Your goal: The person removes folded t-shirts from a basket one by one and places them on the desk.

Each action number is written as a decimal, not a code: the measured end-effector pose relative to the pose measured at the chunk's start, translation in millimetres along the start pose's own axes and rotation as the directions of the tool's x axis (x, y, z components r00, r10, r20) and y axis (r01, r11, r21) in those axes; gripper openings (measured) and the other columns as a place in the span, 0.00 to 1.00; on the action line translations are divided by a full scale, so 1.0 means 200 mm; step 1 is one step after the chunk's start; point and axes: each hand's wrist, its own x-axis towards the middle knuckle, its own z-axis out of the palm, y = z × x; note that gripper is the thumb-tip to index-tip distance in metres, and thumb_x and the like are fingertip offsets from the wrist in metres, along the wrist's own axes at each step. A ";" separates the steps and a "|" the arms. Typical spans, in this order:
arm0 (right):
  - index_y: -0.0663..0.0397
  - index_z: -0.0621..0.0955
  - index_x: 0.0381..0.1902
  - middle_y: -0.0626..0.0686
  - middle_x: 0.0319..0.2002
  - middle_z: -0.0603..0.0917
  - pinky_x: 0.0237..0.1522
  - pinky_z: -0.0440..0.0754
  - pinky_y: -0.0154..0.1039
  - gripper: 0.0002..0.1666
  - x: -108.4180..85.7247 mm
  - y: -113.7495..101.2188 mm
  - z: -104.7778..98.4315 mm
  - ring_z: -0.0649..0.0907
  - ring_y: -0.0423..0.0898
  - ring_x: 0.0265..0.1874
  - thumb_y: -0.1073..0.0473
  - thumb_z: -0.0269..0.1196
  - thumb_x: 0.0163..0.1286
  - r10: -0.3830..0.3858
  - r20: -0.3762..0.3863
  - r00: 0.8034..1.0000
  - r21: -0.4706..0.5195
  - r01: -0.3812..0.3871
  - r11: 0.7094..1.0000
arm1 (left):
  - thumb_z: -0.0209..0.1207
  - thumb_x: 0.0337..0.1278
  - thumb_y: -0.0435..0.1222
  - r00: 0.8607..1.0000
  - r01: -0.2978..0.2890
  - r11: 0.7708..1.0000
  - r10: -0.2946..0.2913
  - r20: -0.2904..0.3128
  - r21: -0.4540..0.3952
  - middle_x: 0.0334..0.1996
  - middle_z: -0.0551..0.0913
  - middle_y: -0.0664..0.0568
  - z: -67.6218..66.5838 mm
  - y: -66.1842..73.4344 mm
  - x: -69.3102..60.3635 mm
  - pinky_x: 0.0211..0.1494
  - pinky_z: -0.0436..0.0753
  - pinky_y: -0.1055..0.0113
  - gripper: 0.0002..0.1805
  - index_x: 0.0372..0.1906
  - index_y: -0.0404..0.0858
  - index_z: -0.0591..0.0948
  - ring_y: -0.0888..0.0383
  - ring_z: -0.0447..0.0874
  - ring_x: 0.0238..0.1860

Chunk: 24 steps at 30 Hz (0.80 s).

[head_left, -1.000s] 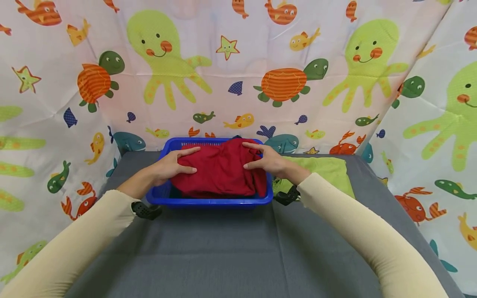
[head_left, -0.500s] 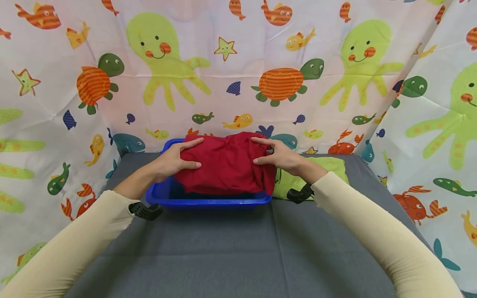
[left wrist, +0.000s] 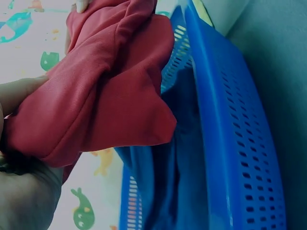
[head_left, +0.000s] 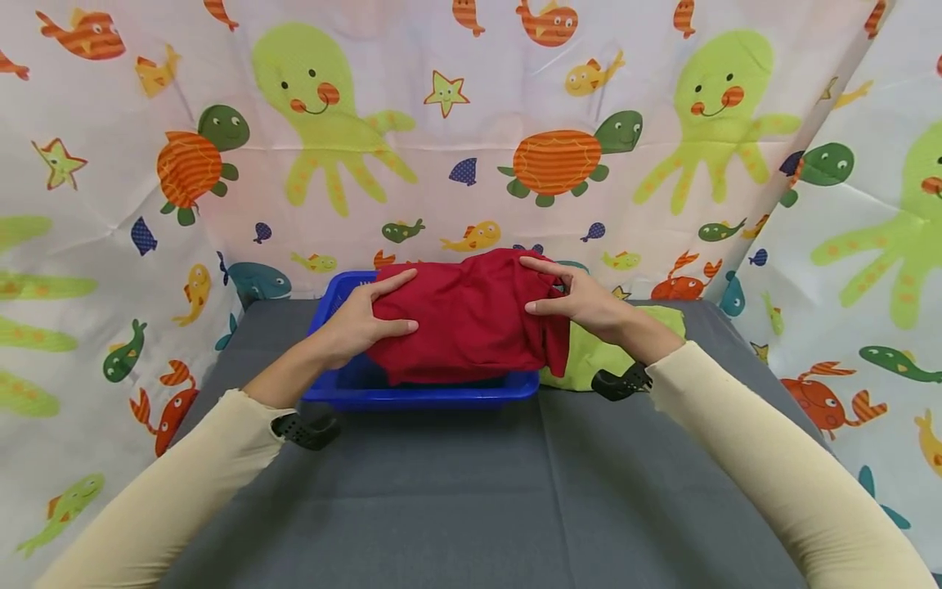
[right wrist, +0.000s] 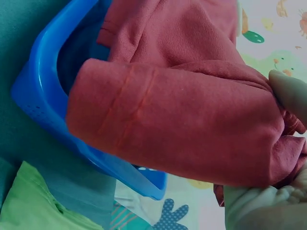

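Note:
A folded red garment (head_left: 467, 319) hangs just above the blue plastic basket (head_left: 427, 398), partly over its right end. My left hand (head_left: 352, 327) grips its left end, thumb toward me and fingers reaching over and behind. The right end is held by my right hand (head_left: 589, 307) in the same way; some fingers are hidden behind the cloth. In the right wrist view, a double-stitched hem shows on the red garment (right wrist: 182, 129). Below it, the left wrist view shows a dark blue cloth (left wrist: 177, 191) inside the basket (left wrist: 240, 139).
A lime-green folded cloth (head_left: 592, 356) lies on the table right of the basket. Grey cloth covers the table (head_left: 441, 491). A curtain (head_left: 456, 74) printed with sea animals stands behind and at both sides.
Both hands have raised the red garment out of the basket and shifted it to the right. More of the basket's left inside shows now.

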 end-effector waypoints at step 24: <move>0.37 0.56 0.81 0.59 0.73 0.64 0.54 0.84 0.35 0.47 -0.23 -0.04 -0.26 0.72 0.49 0.65 0.61 0.64 0.72 0.041 0.023 0.999 -0.136 -0.037 0.990 | 0.66 0.60 0.35 0.995 -0.090 0.993 0.086 0.051 0.078 0.65 0.70 0.44 0.26 0.20 0.05 0.53 0.85 0.59 0.47 0.81 0.55 0.56 0.46 0.74 0.62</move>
